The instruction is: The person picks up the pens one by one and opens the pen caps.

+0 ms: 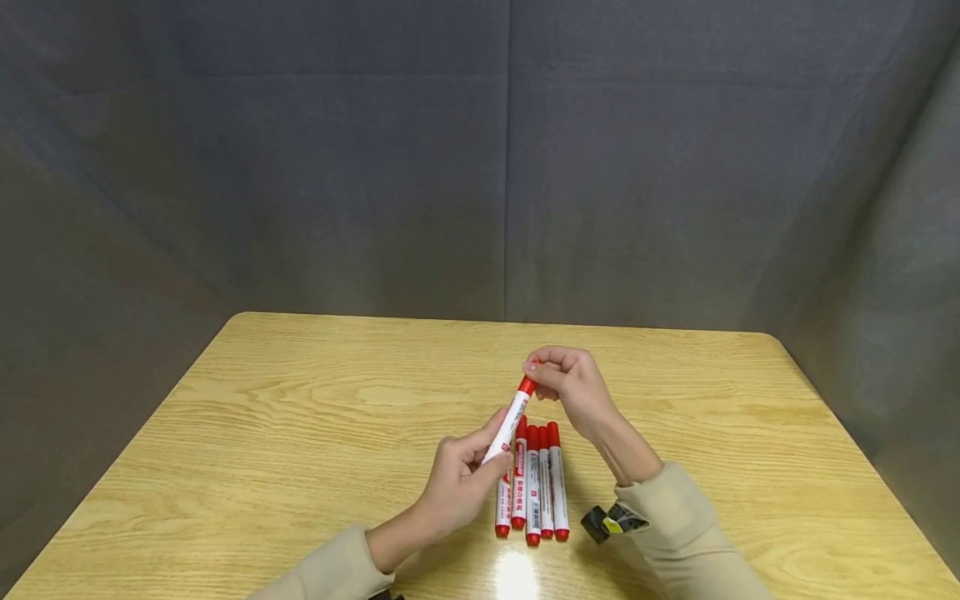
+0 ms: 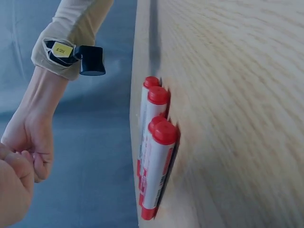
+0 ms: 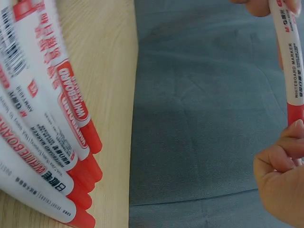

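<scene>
A white whiteboard marker with a red cap (image 1: pixel 510 425) is held slantwise over the table. My left hand (image 1: pixel 457 483) grips its white barrel between thumb and fingers, while my right hand (image 1: pixel 573 387) pinches the red cap at the upper end. In the right wrist view, the cap of this marker (image 3: pixel 290 61) still sits against the barrel, partly covered by the right fingers. Below the hands, several more red-capped whiteboard markers (image 1: pixel 533 492) lie side by side on the wood. The left hand partly hides the leftmost one. In the left wrist view, the held marker cannot be seen.
The light wooden table (image 1: pixel 300 433) has rounded far corners. Dark grey cloth (image 1: pixel 360 183) hangs behind it and at both sides. A black wrist device with a yellow label (image 1: pixel 615 522) sits at the right sleeve, near the lying markers.
</scene>
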The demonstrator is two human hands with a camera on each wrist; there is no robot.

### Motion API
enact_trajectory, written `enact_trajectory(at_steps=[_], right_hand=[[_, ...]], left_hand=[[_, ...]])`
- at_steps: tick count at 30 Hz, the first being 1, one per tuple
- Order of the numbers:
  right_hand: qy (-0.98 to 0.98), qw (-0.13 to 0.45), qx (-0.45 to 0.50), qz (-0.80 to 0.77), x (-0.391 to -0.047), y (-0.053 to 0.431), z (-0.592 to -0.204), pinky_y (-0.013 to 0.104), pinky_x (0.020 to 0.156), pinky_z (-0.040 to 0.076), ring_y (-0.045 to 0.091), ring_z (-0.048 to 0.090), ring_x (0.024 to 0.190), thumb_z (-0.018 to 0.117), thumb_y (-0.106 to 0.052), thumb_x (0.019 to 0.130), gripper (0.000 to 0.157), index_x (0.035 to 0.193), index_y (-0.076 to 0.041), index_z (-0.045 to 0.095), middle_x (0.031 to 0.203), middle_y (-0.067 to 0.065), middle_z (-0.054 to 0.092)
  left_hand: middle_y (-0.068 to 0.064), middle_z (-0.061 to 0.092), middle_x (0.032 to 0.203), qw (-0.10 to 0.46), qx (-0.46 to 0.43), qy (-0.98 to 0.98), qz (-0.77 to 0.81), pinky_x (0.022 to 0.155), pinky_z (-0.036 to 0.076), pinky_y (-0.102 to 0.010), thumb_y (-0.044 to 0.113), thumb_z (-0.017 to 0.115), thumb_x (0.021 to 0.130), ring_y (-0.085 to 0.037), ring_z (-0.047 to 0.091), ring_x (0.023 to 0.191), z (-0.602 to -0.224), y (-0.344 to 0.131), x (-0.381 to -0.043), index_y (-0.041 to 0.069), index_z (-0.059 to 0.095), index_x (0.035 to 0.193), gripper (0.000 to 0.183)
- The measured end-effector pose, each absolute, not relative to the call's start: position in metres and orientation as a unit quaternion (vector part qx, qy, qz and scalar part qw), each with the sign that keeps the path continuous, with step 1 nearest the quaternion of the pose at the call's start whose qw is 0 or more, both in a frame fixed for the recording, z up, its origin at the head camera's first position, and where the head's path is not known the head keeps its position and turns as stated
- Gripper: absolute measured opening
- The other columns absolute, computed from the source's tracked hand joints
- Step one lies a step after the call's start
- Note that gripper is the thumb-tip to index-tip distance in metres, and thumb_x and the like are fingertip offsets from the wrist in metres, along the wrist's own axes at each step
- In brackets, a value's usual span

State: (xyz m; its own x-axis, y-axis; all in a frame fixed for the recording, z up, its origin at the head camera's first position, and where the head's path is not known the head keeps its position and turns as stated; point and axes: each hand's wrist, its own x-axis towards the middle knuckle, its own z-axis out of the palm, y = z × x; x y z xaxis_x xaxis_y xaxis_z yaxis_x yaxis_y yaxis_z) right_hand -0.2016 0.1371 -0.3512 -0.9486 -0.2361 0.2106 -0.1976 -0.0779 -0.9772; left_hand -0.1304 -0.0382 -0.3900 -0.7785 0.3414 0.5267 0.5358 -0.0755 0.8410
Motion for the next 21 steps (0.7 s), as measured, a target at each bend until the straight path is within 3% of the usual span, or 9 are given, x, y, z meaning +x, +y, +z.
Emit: enact_trajectory(at_steps=[6, 11, 15, 21], right_hand=[[0.699, 0.041, -0.125, -0.703, -0.197, 0.133, -0.348, 0.020, 0.051, 0.036, 0.009, 0.042, 0.053, 0.055, -0.007, 0.089, 0.016, 0.076, 0.000, 0.060, 0.060, -0.002, 0.053], [0.735, 0.058, -0.118, -0.665, -0.192, 0.128, -0.349, 0.023, 0.048, 0.028, 0.011, 0.033, 0.049, 0.055, -0.019, 0.092, 0.034, 0.067, 0.003, 0.053, 0.054, 0.001, 0.039], [0.739, 0.038, -0.131, -0.660, -0.191, 0.128, -0.350, 0.022, 0.047, 0.025, 0.011, 0.030, 0.048, 0.055, -0.017, 0.091, 0.035, 0.064, 0.004, 0.052, 0.052, 0.001, 0.036], [0.683, 0.062, -0.142, -0.714, -0.194, 0.130, -0.350, 0.022, 0.049, 0.025, 0.010, 0.031, 0.049, 0.050, -0.010, 0.093, 0.032, 0.061, -0.007, 0.054, 0.052, -0.001, 0.037]], left_hand=[[-0.015, 0.060, 0.063, 0.141, -0.346, -0.693, -0.616, 0.033, 0.034, -0.015, -0.009, 0.056, 0.081, 0.002, 0.038, 0.044, -0.394, -0.039, -0.129, -0.017, 0.041, 0.126, 0.048], [-0.011, 0.059, 0.059, 0.201, -0.357, -0.703, -0.581, 0.034, 0.036, -0.012, -0.010, 0.058, 0.079, 0.001, 0.041, 0.044, -0.399, -0.037, -0.131, -0.015, 0.044, 0.125, 0.049], [-0.011, 0.059, 0.059, 0.185, -0.359, -0.698, -0.591, 0.034, 0.035, -0.013, -0.010, 0.057, 0.080, 0.002, 0.040, 0.044, -0.398, -0.036, -0.131, -0.015, 0.043, 0.126, 0.048], [-0.014, 0.057, 0.057, 0.109, -0.334, -0.681, -0.643, 0.032, 0.032, -0.016, -0.010, 0.053, 0.084, 0.002, 0.035, 0.042, -0.391, -0.034, -0.131, -0.016, 0.039, 0.128, 0.046]])
